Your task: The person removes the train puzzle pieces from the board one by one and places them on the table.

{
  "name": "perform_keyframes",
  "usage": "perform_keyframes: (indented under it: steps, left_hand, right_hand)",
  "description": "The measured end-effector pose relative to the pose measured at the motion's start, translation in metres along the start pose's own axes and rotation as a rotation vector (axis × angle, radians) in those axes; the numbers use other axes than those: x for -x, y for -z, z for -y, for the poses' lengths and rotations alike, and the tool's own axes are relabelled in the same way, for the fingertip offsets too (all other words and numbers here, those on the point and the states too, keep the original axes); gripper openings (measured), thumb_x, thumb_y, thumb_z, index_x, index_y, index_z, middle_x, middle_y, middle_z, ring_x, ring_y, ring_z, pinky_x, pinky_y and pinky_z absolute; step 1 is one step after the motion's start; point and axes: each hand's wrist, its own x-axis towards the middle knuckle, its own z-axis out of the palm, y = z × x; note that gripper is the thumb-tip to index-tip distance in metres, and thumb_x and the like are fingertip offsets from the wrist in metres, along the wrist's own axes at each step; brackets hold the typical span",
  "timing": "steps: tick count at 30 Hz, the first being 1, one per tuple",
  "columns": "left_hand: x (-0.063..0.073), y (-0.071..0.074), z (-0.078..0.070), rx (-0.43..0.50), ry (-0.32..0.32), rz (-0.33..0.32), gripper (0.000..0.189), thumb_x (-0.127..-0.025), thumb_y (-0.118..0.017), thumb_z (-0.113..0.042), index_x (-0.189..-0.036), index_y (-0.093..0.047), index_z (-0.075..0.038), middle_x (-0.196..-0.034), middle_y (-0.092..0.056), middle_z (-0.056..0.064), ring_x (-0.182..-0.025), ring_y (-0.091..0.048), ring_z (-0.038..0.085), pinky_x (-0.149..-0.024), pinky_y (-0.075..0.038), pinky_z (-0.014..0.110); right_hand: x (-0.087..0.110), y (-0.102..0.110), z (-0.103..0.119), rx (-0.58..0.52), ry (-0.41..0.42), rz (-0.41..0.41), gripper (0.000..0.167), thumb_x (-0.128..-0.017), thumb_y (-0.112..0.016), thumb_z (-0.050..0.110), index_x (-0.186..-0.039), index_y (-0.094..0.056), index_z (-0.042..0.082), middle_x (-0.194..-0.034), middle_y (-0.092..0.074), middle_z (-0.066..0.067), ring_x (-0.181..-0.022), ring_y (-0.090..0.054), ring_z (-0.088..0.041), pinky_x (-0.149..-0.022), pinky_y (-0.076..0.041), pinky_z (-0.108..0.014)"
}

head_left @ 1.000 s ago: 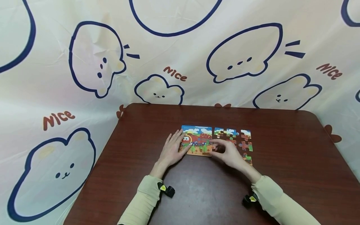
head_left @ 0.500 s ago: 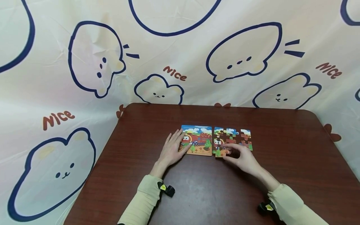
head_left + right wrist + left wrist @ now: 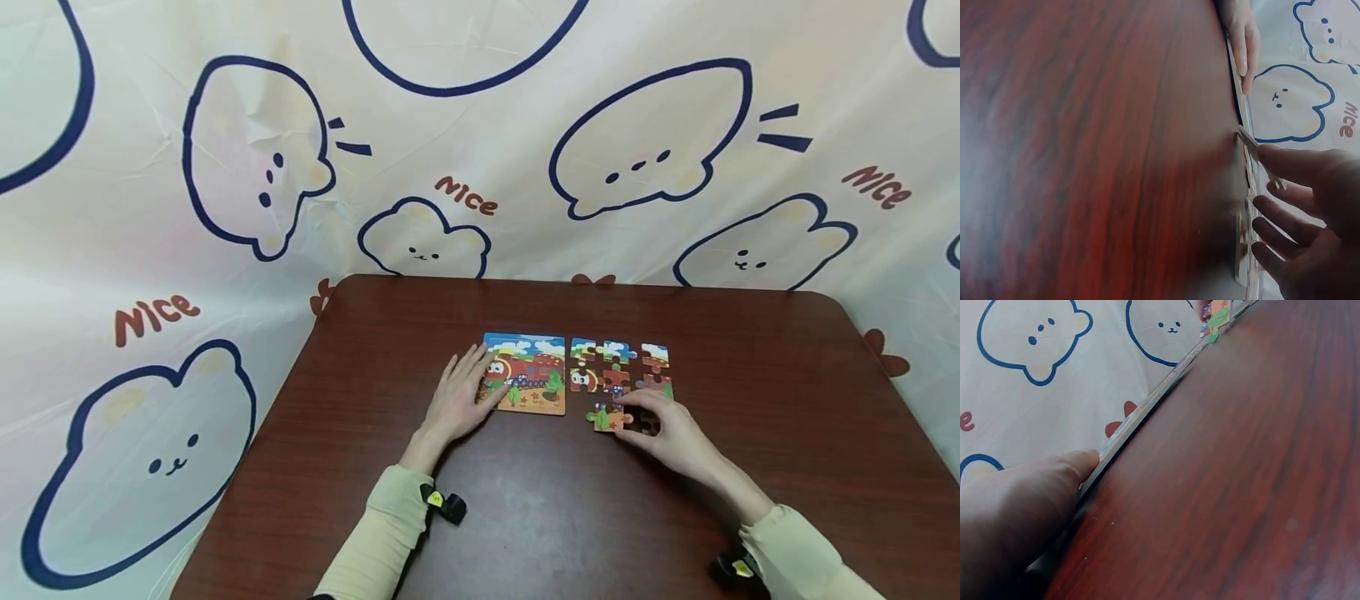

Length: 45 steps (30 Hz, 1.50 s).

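Note:
In the head view, my left hand [image 3: 459, 400] rests with straight, spread fingers on the left side of a picture board [image 3: 534, 375] that shows a red train under a blue sky. My right hand [image 3: 675, 433] pinches a jigsaw puzzle piece [image 3: 602, 417], printed with green cactus and orange ground, between thumb and fingers. That piece is just below the other pieces. Seen from the right wrist, the piece [image 3: 1249, 142] is tilted at the thumb tip, with the other fingers curved beneath. The left wrist view shows my left thumb [image 3: 1079, 465] at the board's edge.
To the right of the board lie several jigsaw pieces, among them a train-face piece [image 3: 583, 381] and a sky piece [image 3: 655, 358]. My right hand partly hides the nearest ones. Behind the brown table [image 3: 420, 317] hangs a cloth [image 3: 517, 150] with cartoon outlines.
My right hand has moved right and nearer to me, carrying the cactus jigsaw piece from over the board's right side to below the other pieces. My left hand has stayed still.

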Motion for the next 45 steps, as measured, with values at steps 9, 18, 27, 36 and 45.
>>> perform_keyframes:
  steps: [9, 18, 27, 36, 45]
  left_hand:
    - [0.000, 0.000, 0.000, 0.001, -0.002, 0.003, 0.075, -0.109, -0.062, -0.054, -0.169, -0.045, -0.013, -0.181, -0.036, 0.009, -0.172, -0.027, 0.029, -0.142, -0.016, 0.054]
    - [-0.003, -0.001, 0.001, -0.012, 0.003, 0.007, 0.076, -0.109, -0.061, -0.056, -0.170, -0.044, -0.014, -0.181, -0.035, 0.007, -0.172, -0.025, 0.027, -0.143, -0.014, 0.053]
    - [-0.003, 0.000, 0.000, -0.011, -0.001, 0.005, 0.075, -0.109, -0.061, -0.055, -0.170, -0.044, -0.013, -0.181, -0.035, 0.008, -0.172, -0.025, 0.028, -0.143, -0.015, 0.054]
    - [-0.002, 0.001, 0.000, -0.003, -0.003, 0.003, 0.074, -0.109, -0.062, -0.054, -0.169, -0.045, -0.013, -0.181, -0.035, 0.009, -0.172, -0.026, 0.029, -0.142, -0.016, 0.055]
    - [0.000, 0.000, 0.000, 0.001, 0.008, 0.010, 0.074, -0.110, -0.061, -0.055, -0.170, -0.044, -0.014, -0.181, -0.034, 0.009, -0.172, -0.025, 0.030, -0.142, -0.015, 0.055]
  right_hand:
    - [0.002, 0.005, -0.007, 0.003, -0.007, 0.050, 0.045, -0.093, -0.088, 0.011, -0.135, -0.076, 0.005, -0.157, -0.060, -0.025, -0.152, -0.046, -0.056, -0.117, -0.041, -0.080]
    - [0.004, 0.005, -0.016, 0.015, -0.017, 0.068, 0.048, -0.095, -0.087, 0.013, -0.141, -0.074, 0.005, -0.162, -0.056, -0.025, -0.155, -0.041, -0.056, -0.118, -0.039, -0.081]
    - [0.004, 0.002, -0.018, 0.031, -0.013, 0.071, 0.050, -0.096, -0.087, 0.015, -0.143, -0.073, 0.006, -0.164, -0.054, -0.023, -0.155, -0.042, -0.053, -0.118, -0.041, -0.078]
    - [0.005, 0.001, -0.019, 0.032, -0.010, 0.062, 0.056, -0.095, -0.087, 0.011, -0.148, -0.068, 0.006, -0.164, -0.053, -0.024, -0.155, -0.040, -0.054, -0.117, -0.042, -0.080]
    - [-0.002, 0.006, -0.012, 0.032, -0.048, 0.030, 0.051, -0.100, -0.082, 0.015, -0.148, -0.068, 0.004, -0.160, -0.057, -0.026, -0.152, -0.045, -0.052, -0.117, -0.041, -0.079]
